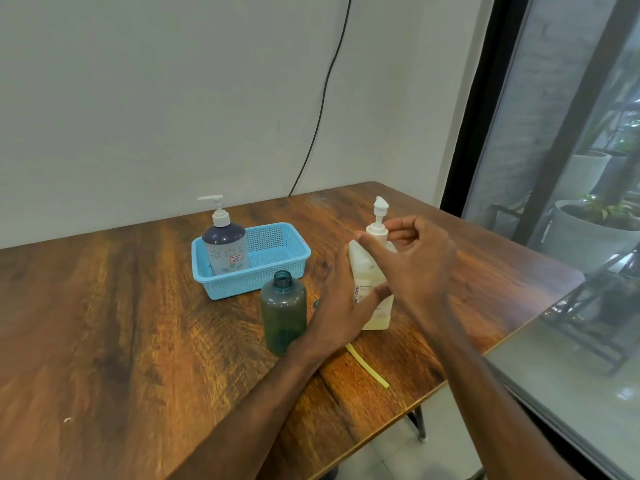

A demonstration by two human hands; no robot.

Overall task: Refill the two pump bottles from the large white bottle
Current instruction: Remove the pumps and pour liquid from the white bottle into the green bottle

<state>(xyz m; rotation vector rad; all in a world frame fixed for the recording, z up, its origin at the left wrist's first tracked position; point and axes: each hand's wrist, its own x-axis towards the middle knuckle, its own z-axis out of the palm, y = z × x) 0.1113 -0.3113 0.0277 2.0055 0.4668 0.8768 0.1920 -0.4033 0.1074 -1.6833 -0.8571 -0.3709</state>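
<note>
The large white bottle (pixel 372 271) stands upright on the wooden table (pixel 138 323), with a white pump head on top. My left hand (pixel 341 306) wraps around its body from the left. My right hand (pixel 415 261) pinches the pump collar at the neck with thumb and fingers. Just left of it stands a green translucent bottle (pixel 283 311) with an open neck and no pump. A flowered pump bottle (pixel 225 244) with a white pump stands in the blue basket (pixel 284 265).
A thin yellow tube (pixel 369 370) lies on the table near the front edge, partly under my left wrist. A black cable hangs down the wall behind. The table's right edge runs along a glass window (pixel 554 168).
</note>
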